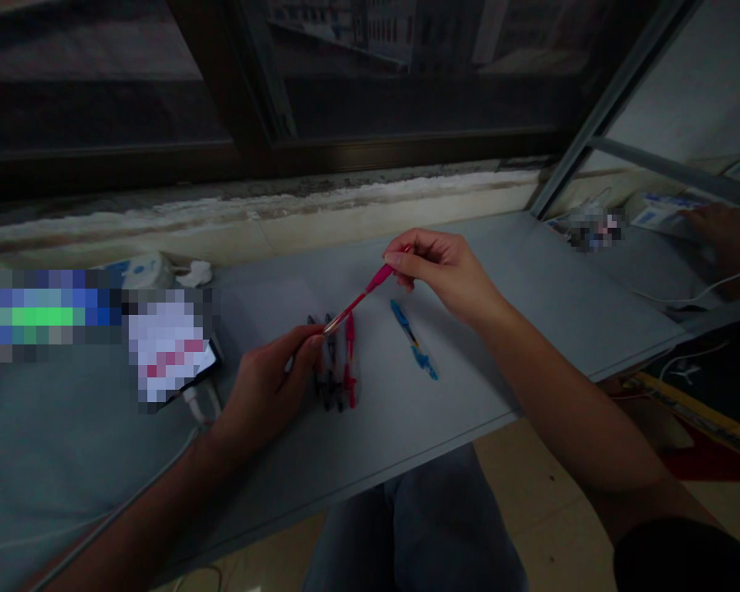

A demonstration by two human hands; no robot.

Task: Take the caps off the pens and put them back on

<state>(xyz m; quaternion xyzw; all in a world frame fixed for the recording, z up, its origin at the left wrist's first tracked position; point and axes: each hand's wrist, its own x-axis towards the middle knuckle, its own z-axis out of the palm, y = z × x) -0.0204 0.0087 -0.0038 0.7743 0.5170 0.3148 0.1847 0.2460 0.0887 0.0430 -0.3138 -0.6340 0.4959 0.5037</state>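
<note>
- Your left hand is closed, thumb and finger pinching the clear end of the pink pen.
- Your right hand is pinched shut around the pink end, so the pen slants between both hands, above the table.
- I'd keep both pinches light and in line; twisting off-angle could probably stress that thin middle.
- Also watch your left knuckles, they're right by the black pens and red pen.
- Blue pen lies apart, below your right hand.

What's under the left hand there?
On the grey desk, slim black-ended pens peek out past the left hand. The hand hides part of at least one and some desk, so anything else there can't be seen.
</note>
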